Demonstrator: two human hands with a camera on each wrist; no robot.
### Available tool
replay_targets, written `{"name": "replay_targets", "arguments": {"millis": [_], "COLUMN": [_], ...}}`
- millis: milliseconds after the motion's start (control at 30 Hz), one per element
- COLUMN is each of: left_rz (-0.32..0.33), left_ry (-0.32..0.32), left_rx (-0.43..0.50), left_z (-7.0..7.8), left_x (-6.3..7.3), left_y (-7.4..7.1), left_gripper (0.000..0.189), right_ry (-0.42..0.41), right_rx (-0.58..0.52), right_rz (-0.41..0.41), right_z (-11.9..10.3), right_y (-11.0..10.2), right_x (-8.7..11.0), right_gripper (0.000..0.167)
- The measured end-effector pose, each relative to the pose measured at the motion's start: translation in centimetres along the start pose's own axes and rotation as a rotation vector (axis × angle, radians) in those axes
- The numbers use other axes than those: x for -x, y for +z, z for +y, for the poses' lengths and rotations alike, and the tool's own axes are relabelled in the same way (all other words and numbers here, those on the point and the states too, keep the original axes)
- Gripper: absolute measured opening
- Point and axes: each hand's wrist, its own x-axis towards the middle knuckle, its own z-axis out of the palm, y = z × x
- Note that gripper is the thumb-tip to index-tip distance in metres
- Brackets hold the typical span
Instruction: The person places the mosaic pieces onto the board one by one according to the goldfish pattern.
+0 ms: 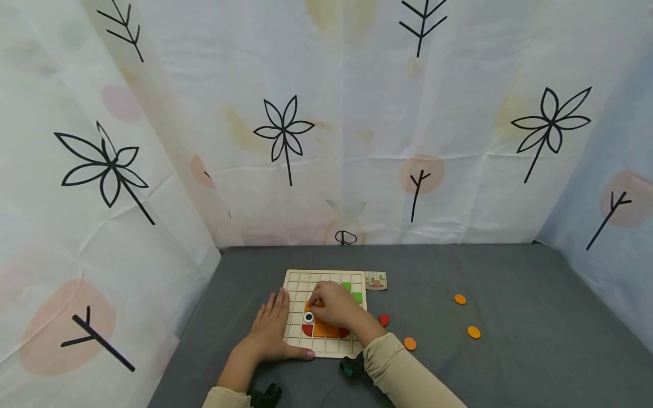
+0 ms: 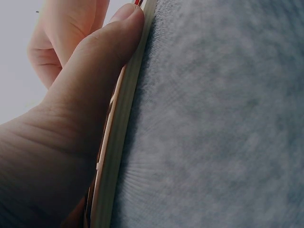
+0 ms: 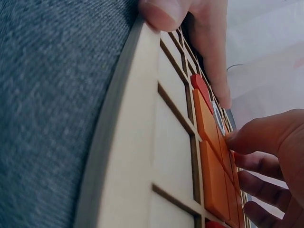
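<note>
A pale wooden grid board (image 1: 298, 280) lies on the grey table. My left hand (image 1: 272, 328) rests along its left side, fingers straight, its thumb (image 2: 126, 33) on the front edge. Over the middle of the board is my right hand (image 1: 334, 303), its fingers bent and pinching an orange tile (image 1: 320, 304) at the grid. Its thumb (image 3: 247, 137) is right at the orange tiles (image 3: 213, 178) in the right wrist view. Below the fingertips sits a round black-and-white eye piece (image 1: 308, 317), with a red rounded tile (image 1: 307, 329) under it. Green tiles (image 1: 357, 296) lie at the upper right.
A small patterned card (image 1: 376, 281) touches the board's right side. To the right lie a red piece (image 1: 384, 320) and several orange discs, one (image 1: 410, 343) close to the right sleeve (image 1: 403, 362). A printed cloth (image 1: 347, 198) hangs behind the table (image 1: 510, 340).
</note>
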Motion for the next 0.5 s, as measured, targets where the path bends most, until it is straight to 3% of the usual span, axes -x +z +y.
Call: {"name": "replay_targets", "arguments": {"millis": [500], "left_rz": [0.004], "left_ry": [0.005], "left_rx": [0.001], "left_z": [0.08], "left_x": [0.02], "left_y": [0.0], "left_gripper": [0.156], "right_ry": [-0.024], "right_rx": [0.0], "right_rz": [-0.023], "right_z": [0.23], "right_y": [-0.27], "right_x": [0.32], "right_gripper": [0.012]}}
